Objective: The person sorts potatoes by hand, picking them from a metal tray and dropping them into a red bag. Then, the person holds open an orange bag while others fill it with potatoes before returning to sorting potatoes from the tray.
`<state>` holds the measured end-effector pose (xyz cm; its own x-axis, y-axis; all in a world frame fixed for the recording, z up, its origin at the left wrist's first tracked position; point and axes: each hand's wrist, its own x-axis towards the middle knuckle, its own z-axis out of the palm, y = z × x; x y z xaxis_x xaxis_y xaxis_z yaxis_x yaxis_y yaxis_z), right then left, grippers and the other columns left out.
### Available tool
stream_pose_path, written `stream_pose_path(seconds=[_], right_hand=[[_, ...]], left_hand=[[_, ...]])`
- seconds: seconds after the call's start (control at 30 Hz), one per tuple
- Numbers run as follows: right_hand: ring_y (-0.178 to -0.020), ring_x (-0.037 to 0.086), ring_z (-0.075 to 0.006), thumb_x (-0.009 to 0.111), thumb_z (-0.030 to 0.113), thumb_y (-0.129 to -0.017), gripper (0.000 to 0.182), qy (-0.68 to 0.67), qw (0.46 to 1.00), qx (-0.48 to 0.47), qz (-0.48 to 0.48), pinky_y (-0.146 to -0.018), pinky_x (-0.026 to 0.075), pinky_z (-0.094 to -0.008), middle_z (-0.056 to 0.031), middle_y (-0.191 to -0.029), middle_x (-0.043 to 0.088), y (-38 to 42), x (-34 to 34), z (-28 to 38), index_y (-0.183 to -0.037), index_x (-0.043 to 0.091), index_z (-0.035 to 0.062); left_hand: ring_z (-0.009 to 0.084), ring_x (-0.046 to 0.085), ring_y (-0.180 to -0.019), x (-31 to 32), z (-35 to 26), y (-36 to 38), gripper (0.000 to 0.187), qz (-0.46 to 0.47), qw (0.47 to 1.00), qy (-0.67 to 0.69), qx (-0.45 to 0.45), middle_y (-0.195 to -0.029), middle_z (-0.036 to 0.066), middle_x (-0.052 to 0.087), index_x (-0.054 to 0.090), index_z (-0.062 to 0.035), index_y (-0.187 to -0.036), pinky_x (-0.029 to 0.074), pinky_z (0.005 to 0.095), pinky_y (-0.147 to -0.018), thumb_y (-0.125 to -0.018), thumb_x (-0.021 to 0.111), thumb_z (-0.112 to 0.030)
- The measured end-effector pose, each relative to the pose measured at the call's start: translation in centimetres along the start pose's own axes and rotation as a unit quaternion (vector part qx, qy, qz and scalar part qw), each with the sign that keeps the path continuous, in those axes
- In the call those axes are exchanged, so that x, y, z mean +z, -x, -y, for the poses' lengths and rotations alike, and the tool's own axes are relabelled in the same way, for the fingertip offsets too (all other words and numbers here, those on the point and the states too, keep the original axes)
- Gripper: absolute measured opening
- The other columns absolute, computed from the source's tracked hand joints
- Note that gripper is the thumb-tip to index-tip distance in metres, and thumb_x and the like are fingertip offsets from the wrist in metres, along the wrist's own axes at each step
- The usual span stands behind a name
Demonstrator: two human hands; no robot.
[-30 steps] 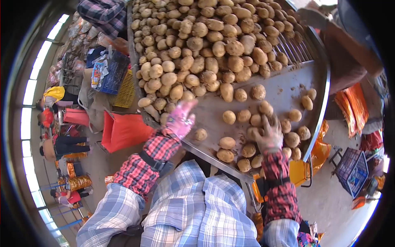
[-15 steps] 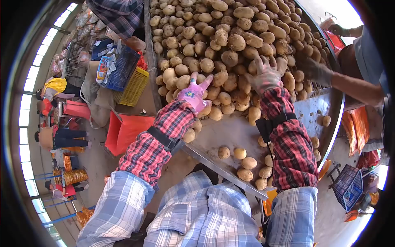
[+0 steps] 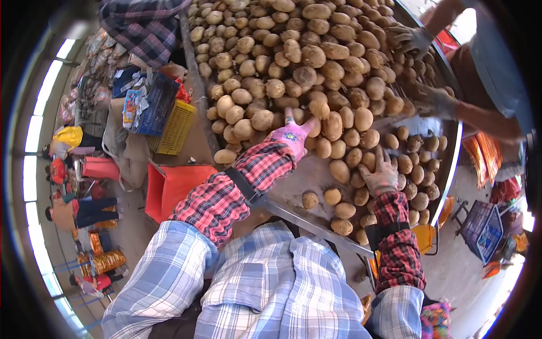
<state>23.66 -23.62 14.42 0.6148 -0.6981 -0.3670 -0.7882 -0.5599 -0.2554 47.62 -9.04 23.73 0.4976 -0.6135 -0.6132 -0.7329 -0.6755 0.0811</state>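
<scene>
A large heap of potatoes (image 3: 305, 53) covers a metal table (image 3: 288, 183). At the heap's near edge is my left hand (image 3: 292, 137), in a pink glove, open with fingers spread against the potatoes. My right hand (image 3: 383, 176), in a pale dirty glove, lies open among loose potatoes nearer the table's front, its fingers apart and touching several of them. A small group of potatoes (image 3: 341, 211) rests on the bare metal between my arms. Neither hand is closed around a potato.
Across the table at right, a co-worker's gloved hands (image 3: 432, 101) touch the heap. Another person's checked sleeve (image 3: 144, 28) is at upper left. Blue crate (image 3: 158, 104), yellow crate (image 3: 176, 127) and red container (image 3: 172, 192) stand left. A purple crate (image 3: 480, 231) is at right.
My right hand has come back toward me, and more potatoes now lie around it on the right of the table. My left hand has shifted right along the heap's edge.
</scene>
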Motion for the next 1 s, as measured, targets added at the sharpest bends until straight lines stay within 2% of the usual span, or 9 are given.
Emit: stream_pose_path(seconds=[0.17, 0.43, 0.53, 0.6, 0.73, 0.8, 0.87, 0.9, 1.0], right_hand=[[-0.139, 0.034, -0.0443, 0.075, 0.039, -0.08, 0.077, 0.001, 0.991, -0.036, -0.132, -0.115, 0.033, -0.0497, -0.0132, -0.153, 0.035, 4.9, 4.7, -3.7, -0.146, 0.043, 0.0167], [-0.129, 0.049, -0.0367, 0.072, 0.042, -0.082, 0.082, -0.026, 0.988, 0.064, -0.136, -0.109, 0.038, -0.0502, -0.0167, -0.135, 0.055, 14.0, 5.9, -9.5, -0.151, 0.037, 0.0157], [-0.124, 0.052, -0.038, 0.069, 0.032, -0.082, 0.069, 0.016, 0.986, 0.095, -0.133, -0.105, 0.041, -0.0501, -0.0178, -0.129, 0.057, 15.4, 5.0, -9.6, -0.143, 0.045, 0.0102], [-0.123, 0.052, -0.0388, 0.066, 0.028, -0.082, 0.062, -0.05, 0.988, 0.07, -0.126, -0.103, 0.042, -0.051, -0.0167, -0.128, 0.058, 14.3, 3.3, -5.4, -0.139, 0.049, 0.0086], [-0.148, 0.025, -0.0381, 0.06, 0.049, -0.089, 0.068, 0.004, 0.994, -0.089, -0.064, -0.122, 0.017, -0.0533, -0.0102, -0.149, 0.048, 11.8, 4.7, 1.0, -0.149, 0.043, 0.0214], [-0.149, 0.022, -0.0399, 0.062, 0.048, -0.088, 0.068, 0.014, 0.991, -0.11, -0.075, -0.121, 0.018, -0.0539, -0.006, -0.151, 0.047, 12.1, 6.3, 0.1, -0.149, 0.044, 0.0231], [-0.148, 0.024, -0.0422, 0.063, 0.045, -0.088, 0.065, 0.032, 0.986, -0.092, -0.132, -0.119, 0.02, -0.0564, -0.0035, -0.149, 0.049, 13.4, 7.0, -1.8, -0.147, 0.046, 0.0222], [-0.146, 0.026, -0.0449, 0.064, 0.039, -0.088, 0.059, -0.032, 0.99, -0.051, -0.129, -0.117, 0.022, -0.0592, -0.0017, -0.148, 0.05, 14.2, 6.6, -2.6, -0.143, 0.05, 0.021], [-0.142, 0.032, -0.0435, 0.067, 0.034, -0.085, 0.056, 0.025, 0.991, -0.042, -0.123, -0.115, 0.026, -0.0584, -0.0037, -0.143, 0.051, 15.2, 5.9, -4.2, -0.137, 0.055, 0.0181]], left_hand=[[0.0421, 0.067, -0.106, 3.9, -3.0, 1.5, 0.092, -0.029, 0.995, 0.066, 0.072, -0.164, 0.026, -0.005, 0.015, -0.0402, -0.158, 0.057, 0.0426, -0.092, -0.089, 0.073, -0.02], [0.0433, 0.065, -0.107, 14.6, 0.3, 3.4, 0.075, -0.096, 0.959, 0.149, 0.222, -0.16, 0.023, 0.021, 0.035, -0.0313, -0.152, 0.057, 0.0445, -0.09, -0.088, 0.073, -0.019], [0.0439, 0.063, -0.109, 15.3, 0.3, 4.0, 0.07, -0.059, 0.97, 0.125, 0.201, -0.148, 0.025, 0.04, 0.036, -0.0264, -0.151, 0.054, 0.0464, -0.094, -0.09, 0.071, -0.023], [0.045, 0.06, -0.115, 11.9, -3.4, 4.7, 0.07, 0.086, 0.984, 0.079, 0.131, -0.135, 0.025, 0.052, 0.035, -0.0234, -0.151, 0.05, 0.0473, -0.098, -0.091, 0.07, -0.029], [0.0442, 0.057, -0.121, 12.8, -4.2, 1.7, 0.071, 0.025, 0.971, 0.192, 0.138, -0.125, 0.028, 0.06, 0.032, -0.0209, -0.152, 0.048, 0.0492, -0.1, -0.093, 0.068, -0.035], [0.0359, 0.063, -0.114, 12.8, -3.7, 0.9, 0.067, 0.007, 0.971, 0.196, 0.134, -0.119, 0.021, 0.065, 0.038, -0.0181, -0.149, 0.052, 0.0453, -0.095, -0.093, 0.069, -0.035], [0.0259, 0.069, -0.09, 14.4, -1.3, -0.4, 0.057, 0.089, 0.86, 0.482, 0.144, -0.109, 0.016, 0.068, 0.045, -0.0115, -0.143, 0.057, 0.0376, -0.079, -0.096, 0.066, -0.038], [0.016, 0.065, -0.072, 14.4, -0.8, 0.1, 0.055, 0.151, 0.745, 0.643, 0.094, -0.101, 0.009, 0.067, 0.051, -0.0074, -0.136, 0.055, 0.031, -0.058, -0.099, 0.06, -0.047], [0.0166, 0.065, -0.068, 15.0, 1.1, 0.9, 0.053, 0.212, 0.65, 0.729, 0.027, -0.101, 0.009, 0.067, 0.055, -0.0089, -0.131, 0.053, 0.0284, -0.053, -0.1, 0.054, -0.052]])
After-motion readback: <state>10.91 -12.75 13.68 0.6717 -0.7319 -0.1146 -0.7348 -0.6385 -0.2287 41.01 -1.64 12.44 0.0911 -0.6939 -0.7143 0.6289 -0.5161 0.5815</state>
